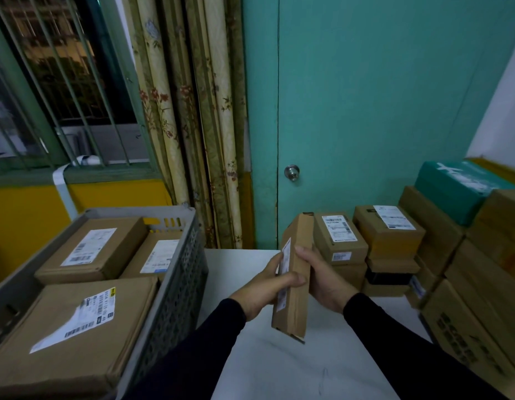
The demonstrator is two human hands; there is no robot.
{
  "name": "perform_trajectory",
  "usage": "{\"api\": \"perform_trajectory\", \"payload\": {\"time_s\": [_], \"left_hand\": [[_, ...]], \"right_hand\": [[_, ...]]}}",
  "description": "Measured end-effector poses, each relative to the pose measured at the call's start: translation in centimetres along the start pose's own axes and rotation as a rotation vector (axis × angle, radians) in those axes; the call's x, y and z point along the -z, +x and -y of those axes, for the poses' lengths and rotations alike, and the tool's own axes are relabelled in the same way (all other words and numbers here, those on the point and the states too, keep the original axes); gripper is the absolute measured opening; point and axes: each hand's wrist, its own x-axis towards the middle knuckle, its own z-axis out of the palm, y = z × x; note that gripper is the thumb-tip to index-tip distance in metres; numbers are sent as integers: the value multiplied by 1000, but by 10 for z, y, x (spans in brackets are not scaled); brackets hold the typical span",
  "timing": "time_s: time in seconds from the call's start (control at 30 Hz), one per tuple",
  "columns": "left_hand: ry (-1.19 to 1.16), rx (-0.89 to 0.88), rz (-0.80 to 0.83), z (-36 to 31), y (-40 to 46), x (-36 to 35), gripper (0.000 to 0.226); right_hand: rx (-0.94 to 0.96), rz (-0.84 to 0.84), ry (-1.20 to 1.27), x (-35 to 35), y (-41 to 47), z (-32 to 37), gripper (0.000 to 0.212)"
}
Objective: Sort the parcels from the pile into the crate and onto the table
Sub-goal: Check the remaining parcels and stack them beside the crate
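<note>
Both hands hold a flat brown cardboard parcel (297,287) on its edge above the white table (279,368). My left hand (265,287) grips its labelled left face, thumb curled over the near edge. My right hand (322,281) grips its right side. A grey perforated crate (175,272) on the left holds three labelled brown parcels (89,246). The pile of parcels (389,235) is stacked at the right, reaching from the table's far edge to the near right.
A teal box (455,189) tops the pile. Large printed cartons (470,319) crowd the right edge of the table. Behind stand a teal door with a knob (291,171), floral curtains and a barred window.
</note>
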Motion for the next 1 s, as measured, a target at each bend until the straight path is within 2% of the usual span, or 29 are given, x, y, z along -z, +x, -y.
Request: {"api": "perform_trajectory", "payload": {"time_s": [0.17, 0.3, 0.43, 0.53, 0.57, 0.63, 0.67, 0.73, 0.8, 0.87, 0.97, 1.0], "left_hand": [[-46, 15, 4, 2, 8, 0, 81], [-32, -12, -25, 4, 12, -2, 76], [-55, -21, -28, 2, 13, -3, 82], [-76, -17, -67, 2, 14, 0, 84], [-37, -18, -109, 5, 18, 2, 100], [105, -18, -220, 8, 23, 5, 126], [131, -32, -268, 11, 26, 8, 124], [33, -94, -336, 13, 26, 14, 94], [-146, -53, -406, 13, 27, 25, 82], [-232, 21, -368, 12, 27, 36, 69], [-243, 3, -326, 10, 22, 37, 35], [-200, -29, -361, 9, 21, 36, 29]], "right_hand": [[-32, 10, 55, -1, -5, 9, 80], [11, -20, -10, -4, -5, 11, 81], [2, -55, 61, -5, -5, 12, 60], [1, -37, 59, -3, -1, 11, 66], [12, -38, 46, -4, 0, 9, 67], [45, -95, 28, -5, 2, 8, 58], [62, -133, 26, -6, 3, 10, 49], [85, -213, 42, -5, 3, 13, 38], [107, -299, 82, 0, 4, 17, 33], [77, -360, 103, 1, 4, 20, 29], [119, -403, -162, -5, 1, 22, 23], [146, -409, -233, -6, 1, 22, 32]]}}
